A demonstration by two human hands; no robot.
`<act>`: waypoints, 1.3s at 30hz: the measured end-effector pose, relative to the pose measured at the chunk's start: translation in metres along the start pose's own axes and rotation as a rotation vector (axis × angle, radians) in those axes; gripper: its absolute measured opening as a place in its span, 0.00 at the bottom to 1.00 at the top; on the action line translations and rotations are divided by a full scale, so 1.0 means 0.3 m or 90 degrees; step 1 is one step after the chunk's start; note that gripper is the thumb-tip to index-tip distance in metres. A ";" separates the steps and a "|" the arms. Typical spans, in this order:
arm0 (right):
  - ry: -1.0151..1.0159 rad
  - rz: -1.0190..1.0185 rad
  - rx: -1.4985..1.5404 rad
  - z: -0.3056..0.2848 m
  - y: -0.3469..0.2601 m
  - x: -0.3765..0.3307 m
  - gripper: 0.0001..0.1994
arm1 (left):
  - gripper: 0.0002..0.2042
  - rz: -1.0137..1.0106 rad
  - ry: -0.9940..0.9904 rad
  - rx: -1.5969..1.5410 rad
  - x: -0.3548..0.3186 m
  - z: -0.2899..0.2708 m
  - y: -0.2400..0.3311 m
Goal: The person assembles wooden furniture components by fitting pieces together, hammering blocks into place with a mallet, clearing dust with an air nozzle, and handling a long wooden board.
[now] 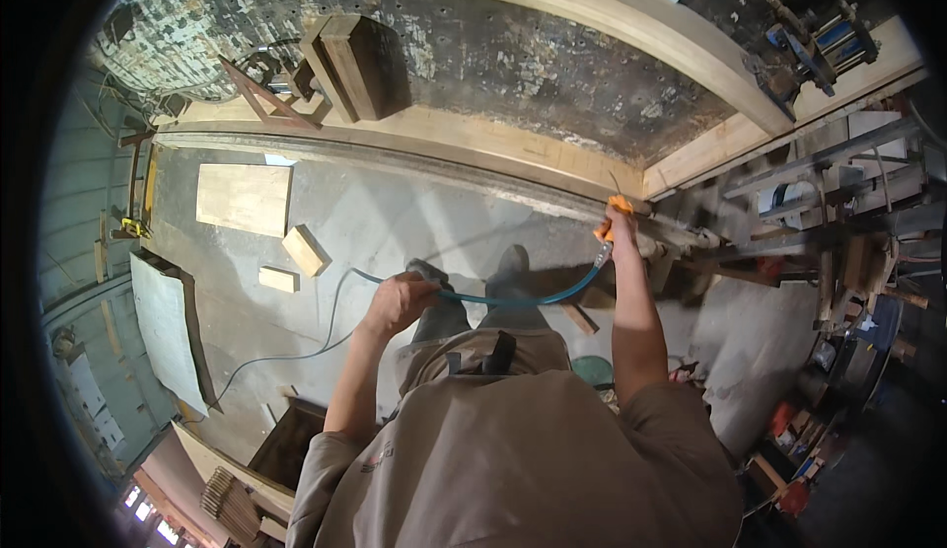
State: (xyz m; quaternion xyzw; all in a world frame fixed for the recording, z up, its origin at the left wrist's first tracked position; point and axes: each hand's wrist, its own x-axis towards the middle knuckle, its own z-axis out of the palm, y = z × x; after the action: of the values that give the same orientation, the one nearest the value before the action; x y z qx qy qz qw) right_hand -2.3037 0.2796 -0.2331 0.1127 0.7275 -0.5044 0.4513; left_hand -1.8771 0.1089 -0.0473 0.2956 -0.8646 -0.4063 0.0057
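The right hand (624,226) is closed around the grip of an orange blow gun (619,203), its thin nozzle pointing at the near corner of the bench boards. The left hand (400,301) is curled around the hose (503,302), which sags between the hands and trails to the floor on the left. The gun looks light and rigid, best held by its grip; the slim nozzle could probably bend if knocked. The hose seems soft and springy, smooth enough to slide through a loose fist, so firm fingers suit it.

There is one gun and one hose. Beyond them, three long boards (473,146) show on the bench (493,50), with one blue clamp (838,43) at the right. On the floor (395,183), left of the feet, lie one pale panel (244,199) and two small blocks (307,250).
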 end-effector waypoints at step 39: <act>-0.079 0.169 -0.019 -0.091 0.152 -0.136 0.10 | 0.06 -0.285 0.258 0.100 -0.659 0.133 -0.141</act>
State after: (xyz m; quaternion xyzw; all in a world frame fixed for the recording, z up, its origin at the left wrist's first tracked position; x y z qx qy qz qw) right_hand -2.2670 0.3356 -0.2282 0.1700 0.6845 -0.4350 0.5597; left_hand -1.7024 0.2180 -0.0584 0.5531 -0.7882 -0.2621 0.0650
